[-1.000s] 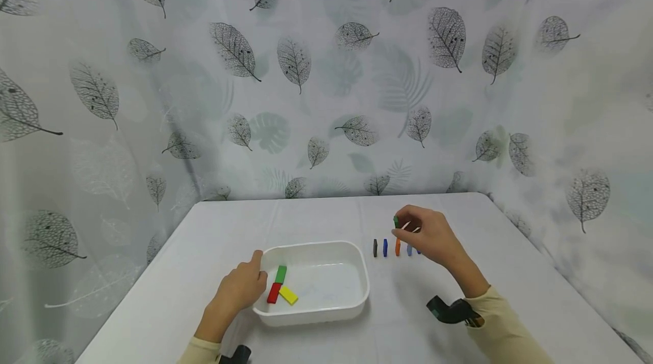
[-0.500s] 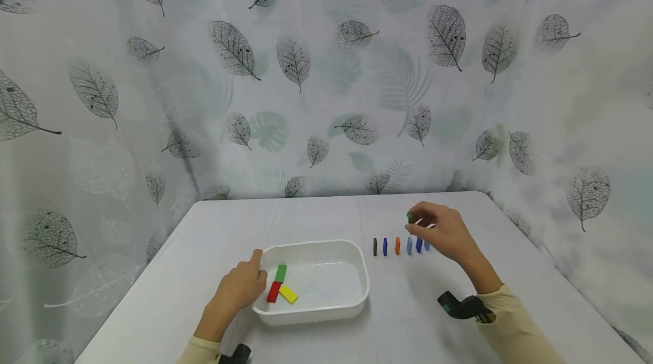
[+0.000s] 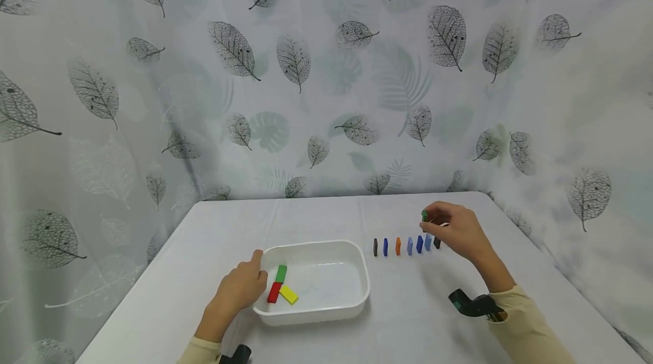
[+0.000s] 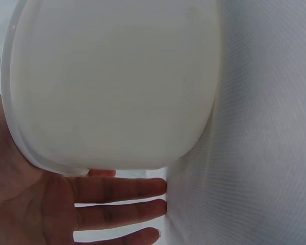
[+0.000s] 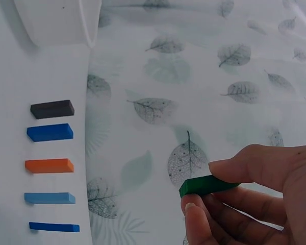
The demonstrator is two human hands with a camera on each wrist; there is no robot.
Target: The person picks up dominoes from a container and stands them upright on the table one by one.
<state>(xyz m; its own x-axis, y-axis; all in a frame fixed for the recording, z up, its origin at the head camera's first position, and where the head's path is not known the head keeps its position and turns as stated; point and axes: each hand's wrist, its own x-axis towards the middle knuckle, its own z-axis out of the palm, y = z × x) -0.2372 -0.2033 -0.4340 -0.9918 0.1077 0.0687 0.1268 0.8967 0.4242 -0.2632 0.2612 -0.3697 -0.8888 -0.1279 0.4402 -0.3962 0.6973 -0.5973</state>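
Observation:
My right hand (image 3: 456, 231) pinches a green domino block (image 5: 206, 185) between thumb and fingers. It is raised above the right end of a row of upright dominoes. In that row stand a dark grey domino (image 3: 375, 247), a blue one (image 3: 385, 246), an orange one (image 3: 398, 246) and several others; a dark one (image 3: 437, 243) is partly behind the fingers. My left hand (image 3: 240, 283) holds the left rim of a white tray (image 3: 318, 314), its thumb at the inner side and fingers outside the wall. Inside the tray lie a green domino (image 3: 281, 273), a red one (image 3: 274, 292) and a yellow one (image 3: 289, 295).
A white cloth covers the table (image 3: 306, 219). Leaf-print curtains (image 3: 326, 97) rise behind it and along both sides. The tray's right wall stands close to the left end of the domino row. Black wrist cameras (image 3: 474, 304) sit on both wrists.
My right hand has moved rightward along the row with the green domino, uncovering more of the row's right end. My left hand and the tray have stayed in place.

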